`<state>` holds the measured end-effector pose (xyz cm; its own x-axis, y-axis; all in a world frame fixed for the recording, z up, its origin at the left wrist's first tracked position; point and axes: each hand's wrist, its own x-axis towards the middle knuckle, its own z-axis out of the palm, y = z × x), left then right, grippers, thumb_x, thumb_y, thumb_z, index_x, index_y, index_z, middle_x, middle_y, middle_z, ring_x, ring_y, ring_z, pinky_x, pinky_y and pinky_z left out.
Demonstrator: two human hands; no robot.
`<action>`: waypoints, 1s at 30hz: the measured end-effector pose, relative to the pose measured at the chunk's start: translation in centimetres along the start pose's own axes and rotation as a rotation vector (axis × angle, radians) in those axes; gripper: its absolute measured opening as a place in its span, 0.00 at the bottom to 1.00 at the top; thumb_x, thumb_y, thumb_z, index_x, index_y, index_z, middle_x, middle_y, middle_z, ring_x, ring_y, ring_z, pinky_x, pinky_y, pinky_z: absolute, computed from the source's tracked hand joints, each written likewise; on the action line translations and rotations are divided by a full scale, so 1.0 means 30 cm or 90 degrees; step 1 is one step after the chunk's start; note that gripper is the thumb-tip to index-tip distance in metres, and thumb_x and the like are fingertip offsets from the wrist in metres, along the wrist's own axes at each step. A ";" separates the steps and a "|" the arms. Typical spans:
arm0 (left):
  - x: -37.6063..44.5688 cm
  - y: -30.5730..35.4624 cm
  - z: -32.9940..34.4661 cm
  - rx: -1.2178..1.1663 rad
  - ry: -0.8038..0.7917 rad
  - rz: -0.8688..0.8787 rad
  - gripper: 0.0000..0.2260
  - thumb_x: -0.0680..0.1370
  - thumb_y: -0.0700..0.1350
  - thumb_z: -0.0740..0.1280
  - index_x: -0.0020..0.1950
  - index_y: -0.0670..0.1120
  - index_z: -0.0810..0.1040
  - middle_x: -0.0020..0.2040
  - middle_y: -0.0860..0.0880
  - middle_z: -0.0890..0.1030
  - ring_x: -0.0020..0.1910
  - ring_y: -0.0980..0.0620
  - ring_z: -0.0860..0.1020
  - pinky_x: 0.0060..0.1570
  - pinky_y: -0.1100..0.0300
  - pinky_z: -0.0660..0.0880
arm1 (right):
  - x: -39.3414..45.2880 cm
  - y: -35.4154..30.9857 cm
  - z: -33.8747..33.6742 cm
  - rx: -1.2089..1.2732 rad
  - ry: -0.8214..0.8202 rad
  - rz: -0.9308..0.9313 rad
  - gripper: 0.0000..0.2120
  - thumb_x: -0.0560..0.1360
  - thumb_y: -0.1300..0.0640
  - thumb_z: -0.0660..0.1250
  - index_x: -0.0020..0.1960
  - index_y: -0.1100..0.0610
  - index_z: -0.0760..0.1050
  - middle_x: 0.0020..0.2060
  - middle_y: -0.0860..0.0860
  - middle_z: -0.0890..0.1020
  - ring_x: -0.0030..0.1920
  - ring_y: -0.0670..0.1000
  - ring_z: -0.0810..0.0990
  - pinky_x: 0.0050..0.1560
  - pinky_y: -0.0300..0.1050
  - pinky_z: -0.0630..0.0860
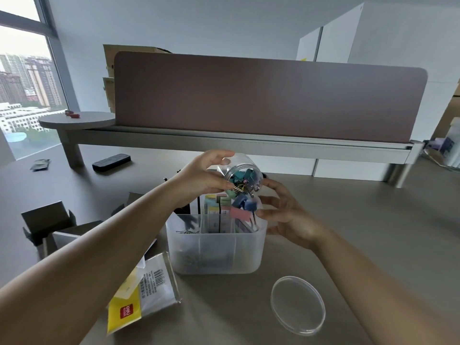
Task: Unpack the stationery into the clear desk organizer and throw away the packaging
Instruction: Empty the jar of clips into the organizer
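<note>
My left hand (204,175) grips a clear plastic jar (242,174) tipped mouth-down over the clear desk organizer (214,252). Coloured binder clips (242,209) spill from the jar's mouth toward the organizer's right compartment. My right hand (286,215) is held beside the organizer's upper right rim, fingers spread and loosely bent next to the falling clips, gripping nothing. The organizer holds small boxes, dark pens and paper clips in its compartments. The jar's round clear lid (297,305) lies flat on the desk at the front right.
An empty plastic packet with a yellow label (142,295) lies left of the organizer. Opened cardboard boxes (47,225) sit further left. A black eraser (111,162) lies under the raised shelf (224,143) with its brown divider.
</note>
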<state>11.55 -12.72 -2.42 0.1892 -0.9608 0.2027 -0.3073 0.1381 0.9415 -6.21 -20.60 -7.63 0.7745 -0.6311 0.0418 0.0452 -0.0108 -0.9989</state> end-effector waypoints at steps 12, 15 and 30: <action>0.013 -0.002 0.011 0.022 0.020 0.013 0.26 0.69 0.29 0.67 0.62 0.51 0.69 0.61 0.50 0.68 0.43 0.54 0.77 0.38 0.70 0.78 | 0.008 -0.006 -0.003 -0.006 0.008 0.004 0.26 0.71 0.65 0.66 0.60 0.42 0.63 0.53 0.53 0.74 0.56 0.57 0.75 0.50 0.55 0.76; 0.013 -0.005 0.011 0.034 0.024 0.015 0.26 0.69 0.30 0.67 0.62 0.51 0.69 0.64 0.48 0.68 0.43 0.54 0.77 0.38 0.70 0.78 | 0.013 -0.009 0.000 -0.020 0.026 0.004 0.25 0.72 0.63 0.64 0.63 0.44 0.61 0.51 0.53 0.75 0.55 0.57 0.76 0.52 0.57 0.75; -0.005 -0.007 0.004 0.106 0.007 0.034 0.30 0.69 0.30 0.68 0.65 0.50 0.66 0.67 0.47 0.67 0.47 0.56 0.72 0.33 0.75 0.75 | 0.009 -0.015 0.008 0.000 0.036 0.009 0.19 0.72 0.54 0.61 0.62 0.48 0.64 0.50 0.51 0.77 0.50 0.54 0.77 0.46 0.51 0.76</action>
<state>11.46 -12.62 -2.67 0.1789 -0.9503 0.2549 -0.4667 0.1461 0.8723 -5.87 -20.58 -7.17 0.7381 -0.6742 0.0271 0.0346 -0.0023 -0.9994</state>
